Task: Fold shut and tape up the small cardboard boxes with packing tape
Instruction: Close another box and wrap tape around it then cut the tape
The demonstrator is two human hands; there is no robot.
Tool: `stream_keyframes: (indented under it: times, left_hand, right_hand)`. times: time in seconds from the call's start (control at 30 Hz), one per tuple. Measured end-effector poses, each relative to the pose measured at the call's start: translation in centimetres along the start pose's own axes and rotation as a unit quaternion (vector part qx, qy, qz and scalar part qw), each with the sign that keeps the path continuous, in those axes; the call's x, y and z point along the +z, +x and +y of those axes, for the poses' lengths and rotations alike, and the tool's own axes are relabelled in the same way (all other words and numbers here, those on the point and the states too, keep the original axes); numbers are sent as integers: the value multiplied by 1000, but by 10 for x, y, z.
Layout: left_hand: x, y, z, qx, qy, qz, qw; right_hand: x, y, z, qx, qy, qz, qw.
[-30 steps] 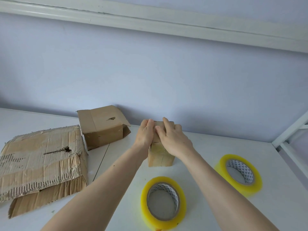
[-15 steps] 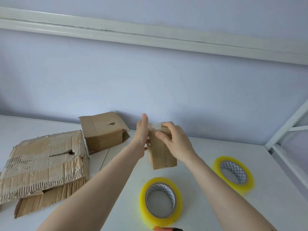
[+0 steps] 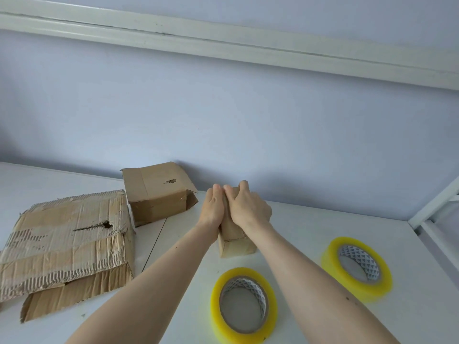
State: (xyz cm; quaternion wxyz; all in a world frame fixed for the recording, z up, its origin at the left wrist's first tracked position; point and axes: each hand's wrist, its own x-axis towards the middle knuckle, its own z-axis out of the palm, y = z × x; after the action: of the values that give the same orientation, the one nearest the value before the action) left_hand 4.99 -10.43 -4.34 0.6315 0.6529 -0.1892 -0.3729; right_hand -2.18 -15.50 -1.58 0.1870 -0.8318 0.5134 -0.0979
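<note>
The white bench [image 3: 310,227] runs back to the wall, and the biggest thing on it is the flattened carton [image 3: 67,242], torn and lying toward the left edge. Behind it, near the back edge, sits a mid-size box [image 3: 156,192] with one end flap hanging open. Two yellow tape rolls lie flat: one roll [image 3: 244,305] at the near edge in front of me, the other roll [image 3: 356,268] off toward the right edge. Between them and the back edge, about mid-bench, stands the small box [image 3: 236,244] I am working on, its near end on the bench and its far end under my hands. My left hand [image 3: 213,207] lies flat along its left side with straight fingers, and my right hand [image 3: 248,207] wraps over the top and right side, fingers curled round the far corner. I judge I am pressing the closure down, though I cannot see whether tape is already under my palms. To do this well I would keep the left hand as a steady wall so the box cannot slide, then press and smooth from the middle of the seam outward to the corners, so the flaps meet squarely and no bubble or lifted edge stays. The box is narrow and light, so pushing too hard from one side could tip it.
</note>
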Motion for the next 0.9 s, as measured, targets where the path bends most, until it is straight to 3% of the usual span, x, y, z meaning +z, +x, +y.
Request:
stream_keyframes:
  times: [0.27,0.43,0.6,0.9]
  left_hand:
    - [1,19,-9,-30,-15,30,999]
    - [-1,23,-12,-35,-10,47,998]
    - [2,24,-14,-43,-3,54,998]
    - [1,24,-15,-88,41,63,993]
  right_hand:
    - [9,18,-2,-3,-33,-31,999]
    - [2,4,4,6,-18,-99,995]
    - [7,-15,12,6,-48,-32,998]
    - [4,-23,20,13,-12,-53,998]
